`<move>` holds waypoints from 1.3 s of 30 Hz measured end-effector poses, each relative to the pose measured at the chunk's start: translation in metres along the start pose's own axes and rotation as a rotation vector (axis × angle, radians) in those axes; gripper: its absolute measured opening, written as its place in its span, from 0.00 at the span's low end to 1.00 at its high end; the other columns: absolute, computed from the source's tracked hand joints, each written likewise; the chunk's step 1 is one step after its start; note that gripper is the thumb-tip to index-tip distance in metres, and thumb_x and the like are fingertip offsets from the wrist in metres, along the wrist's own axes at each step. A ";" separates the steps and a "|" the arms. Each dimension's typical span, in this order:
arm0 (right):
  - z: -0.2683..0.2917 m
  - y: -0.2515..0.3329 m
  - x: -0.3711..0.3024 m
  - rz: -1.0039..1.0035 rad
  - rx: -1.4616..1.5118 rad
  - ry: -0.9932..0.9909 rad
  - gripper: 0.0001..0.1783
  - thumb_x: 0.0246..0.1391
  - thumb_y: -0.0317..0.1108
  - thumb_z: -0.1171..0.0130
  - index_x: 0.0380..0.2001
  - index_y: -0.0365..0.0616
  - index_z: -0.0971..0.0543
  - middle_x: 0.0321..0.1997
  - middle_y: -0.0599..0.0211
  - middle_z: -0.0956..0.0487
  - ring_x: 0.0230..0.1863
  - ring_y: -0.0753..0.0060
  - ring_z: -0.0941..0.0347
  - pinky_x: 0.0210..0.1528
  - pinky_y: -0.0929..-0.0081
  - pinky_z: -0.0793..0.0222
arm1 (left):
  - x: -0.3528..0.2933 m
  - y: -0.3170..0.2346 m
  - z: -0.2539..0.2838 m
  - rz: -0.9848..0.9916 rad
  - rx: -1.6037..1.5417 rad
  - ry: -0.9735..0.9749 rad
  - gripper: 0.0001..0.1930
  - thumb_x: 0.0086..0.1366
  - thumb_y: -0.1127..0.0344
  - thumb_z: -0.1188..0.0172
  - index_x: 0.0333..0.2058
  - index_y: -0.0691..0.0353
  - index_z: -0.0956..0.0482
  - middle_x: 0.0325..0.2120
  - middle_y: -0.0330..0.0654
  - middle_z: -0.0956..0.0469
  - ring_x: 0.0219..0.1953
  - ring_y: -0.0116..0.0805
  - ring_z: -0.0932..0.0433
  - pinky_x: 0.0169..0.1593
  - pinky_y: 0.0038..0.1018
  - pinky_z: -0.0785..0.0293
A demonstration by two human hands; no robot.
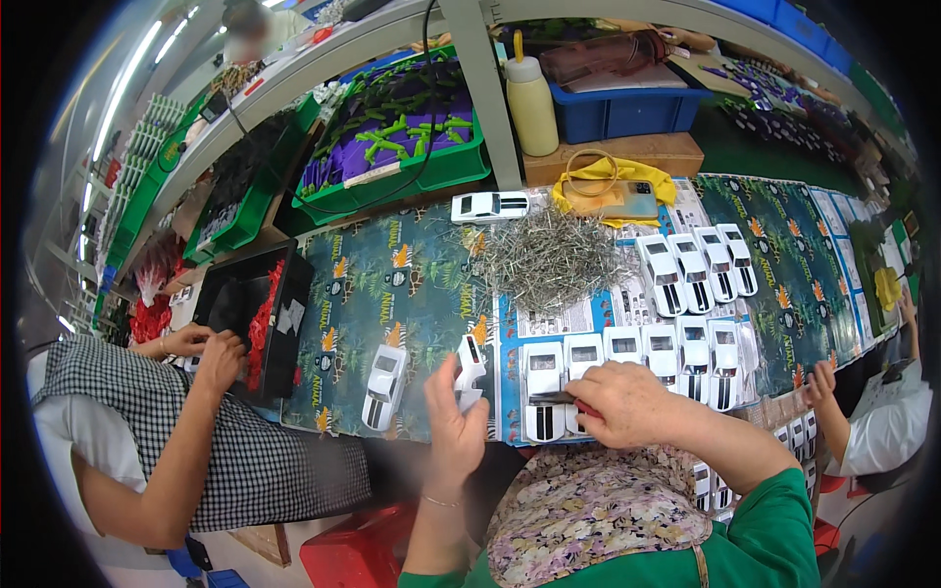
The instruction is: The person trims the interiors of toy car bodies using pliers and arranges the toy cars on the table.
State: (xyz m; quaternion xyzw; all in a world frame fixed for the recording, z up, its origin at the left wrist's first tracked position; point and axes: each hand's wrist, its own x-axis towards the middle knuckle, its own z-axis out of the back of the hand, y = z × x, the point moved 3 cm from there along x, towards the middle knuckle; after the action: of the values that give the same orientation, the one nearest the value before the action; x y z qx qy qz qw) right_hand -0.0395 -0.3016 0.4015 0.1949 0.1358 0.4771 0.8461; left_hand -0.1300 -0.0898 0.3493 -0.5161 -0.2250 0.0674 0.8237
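My left hand (453, 416) is raised at the table's near edge and grips a white toy car body (471, 370) upright between thumb and fingers. My right hand (627, 402) rests on the table, closed on a slim tool with a red handle (570, 400) whose tip lies over a white toy car (542, 392). A row of white toy cars (676, 355) lines up to the right of it. One more white car (382, 387) lies loose to the left. A heap of small metal pins (549, 260) sits behind.
A person in a checked shirt (211, 451) works at the left beside a black tray (257, 314) with red parts. Another person's hand (821, 387) reaches in at the right. Green bins (392, 186), a blue bin (627, 108), a yellow squeeze bottle (531, 98) and a phone (627, 201) stand behind.
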 end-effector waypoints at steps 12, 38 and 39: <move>0.018 -0.026 0.015 -0.064 -0.156 -0.207 0.16 0.48 0.34 0.46 0.41 0.38 0.26 0.36 0.54 0.24 0.42 0.51 0.29 0.45 0.57 0.34 | 0.049 0.028 0.064 -0.142 1.181 -0.284 0.16 0.45 0.68 0.35 0.36 0.62 0.24 0.39 0.47 0.29 0.43 0.47 0.31 0.43 0.40 0.37; 0.027 -0.047 -0.020 -0.203 0.244 -0.296 0.16 0.50 0.36 0.48 0.40 0.40 0.27 0.33 0.53 0.26 0.37 0.48 0.29 0.40 0.57 0.32 | 0.118 -0.020 -0.065 -0.298 0.544 0.214 0.05 0.55 0.72 0.41 0.31 0.63 0.28 0.32 0.48 0.28 0.38 0.49 0.27 0.40 0.40 0.30; 0.028 -0.049 -0.020 -0.201 0.252 -0.323 0.16 0.50 0.36 0.48 0.41 0.40 0.27 0.32 0.53 0.26 0.37 0.48 0.29 0.40 0.57 0.33 | 0.119 -0.027 -0.070 -0.282 0.564 0.219 0.05 0.56 0.70 0.42 0.30 0.62 0.27 0.30 0.47 0.26 0.36 0.48 0.26 0.38 0.40 0.30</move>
State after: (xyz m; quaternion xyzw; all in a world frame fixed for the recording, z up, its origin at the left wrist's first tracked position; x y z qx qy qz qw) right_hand -0.0016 -0.3475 0.4044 0.3583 0.0758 0.3324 0.8691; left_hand 0.0035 -0.1187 0.3838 -0.2356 -0.1767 -0.0435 0.9546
